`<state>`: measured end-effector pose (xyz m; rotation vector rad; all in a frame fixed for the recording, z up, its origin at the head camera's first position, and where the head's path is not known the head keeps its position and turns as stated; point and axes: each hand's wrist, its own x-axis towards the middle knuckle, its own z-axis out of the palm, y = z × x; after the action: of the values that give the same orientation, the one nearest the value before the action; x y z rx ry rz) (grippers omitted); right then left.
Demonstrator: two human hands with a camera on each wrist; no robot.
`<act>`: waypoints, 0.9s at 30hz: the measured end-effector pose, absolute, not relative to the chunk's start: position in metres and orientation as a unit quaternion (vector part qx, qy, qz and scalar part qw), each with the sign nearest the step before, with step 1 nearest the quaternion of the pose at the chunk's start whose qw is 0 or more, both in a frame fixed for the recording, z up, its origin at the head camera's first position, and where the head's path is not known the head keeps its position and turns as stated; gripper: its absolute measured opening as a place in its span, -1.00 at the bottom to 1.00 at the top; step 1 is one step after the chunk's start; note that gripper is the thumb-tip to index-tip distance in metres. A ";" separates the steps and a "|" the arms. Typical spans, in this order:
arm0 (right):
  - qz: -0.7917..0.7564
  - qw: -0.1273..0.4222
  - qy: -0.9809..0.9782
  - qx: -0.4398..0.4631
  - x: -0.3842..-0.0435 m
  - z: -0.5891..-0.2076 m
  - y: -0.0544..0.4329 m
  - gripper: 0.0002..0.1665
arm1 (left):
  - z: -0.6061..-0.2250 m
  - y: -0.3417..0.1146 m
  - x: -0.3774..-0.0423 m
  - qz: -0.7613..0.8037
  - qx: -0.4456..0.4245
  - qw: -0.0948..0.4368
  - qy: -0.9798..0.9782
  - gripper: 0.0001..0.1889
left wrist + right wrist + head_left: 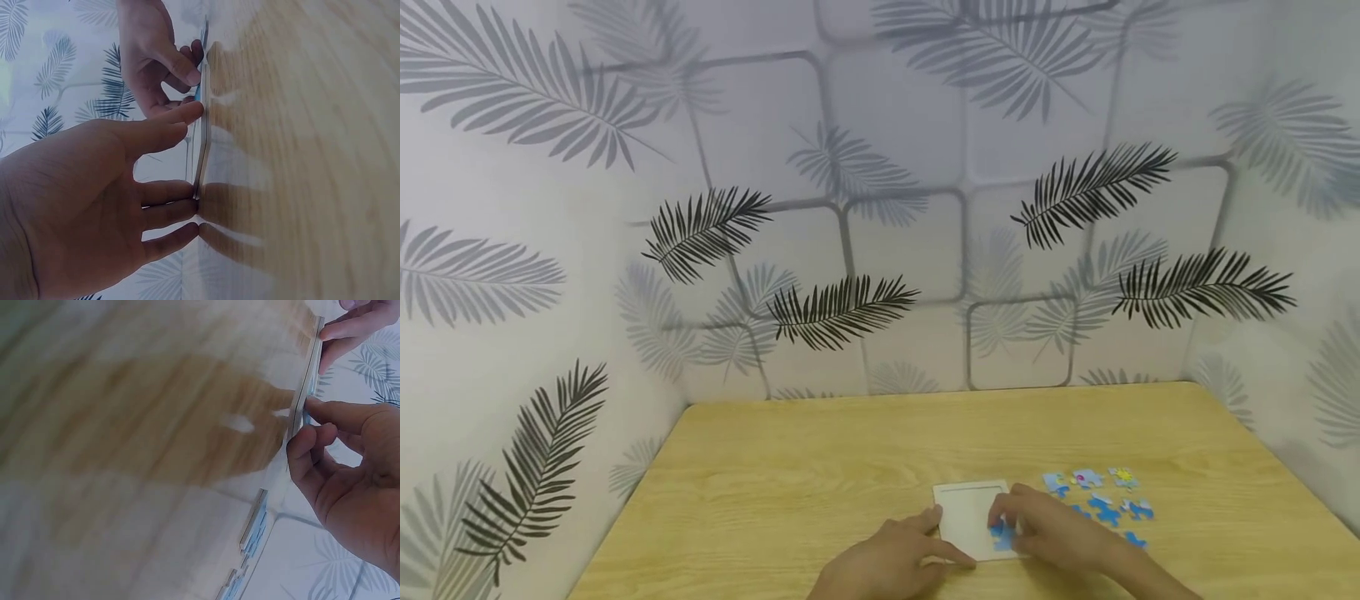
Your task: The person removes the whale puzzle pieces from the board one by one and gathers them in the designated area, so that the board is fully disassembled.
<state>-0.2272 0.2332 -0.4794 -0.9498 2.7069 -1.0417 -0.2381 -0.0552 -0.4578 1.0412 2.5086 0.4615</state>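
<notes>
A pale, shallow puzzle tray [966, 521] with a raised rim lies flat on the table. My left hand [891, 558] touches its left and near edges, thumb and fingers fairly straight; in the left wrist view, the hand [81, 194] has its fingertips right at the tray's edge. At the tray's near right corner my right hand [1048, 529] pinches a blue jigsaw piece [1003, 537] with curled fingers, low against the tray bottom. From the right wrist, the right hand [356, 469] shows its thumb on the piece, which is mostly hidden.
Several loose jigsaw pieces [1105, 510], blue with bits of yellow and pink, lie on the wooden table [790, 483] to the right of the tray. Some are partly behind the right hand. A wall with a leaf pattern [910, 250] rises behind the table's far edge.
</notes>
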 end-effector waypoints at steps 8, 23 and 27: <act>-0.366 0.040 0.877 -0.309 -0.224 -0.478 0.234 -0.71 | -0.456 -0.054 -0.235 0.189 0.359 0.199 0.892 -0.63; -0.476 0.055 0.837 -0.264 -0.211 -0.473 0.283 -0.72 | -0.454 -0.056 -0.235 0.192 0.363 0.189 0.892 -0.65; -0.499 0.067 0.835 -0.223 -0.205 -0.473 0.306 -0.66 | -0.456 -0.055 -0.235 0.189 0.373 0.179 0.890 -0.64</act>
<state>-0.2053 0.3058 -0.4730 -0.6709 2.5160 -1.5030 -0.2347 -0.0554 -0.4562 1.0559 2.5175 0.5333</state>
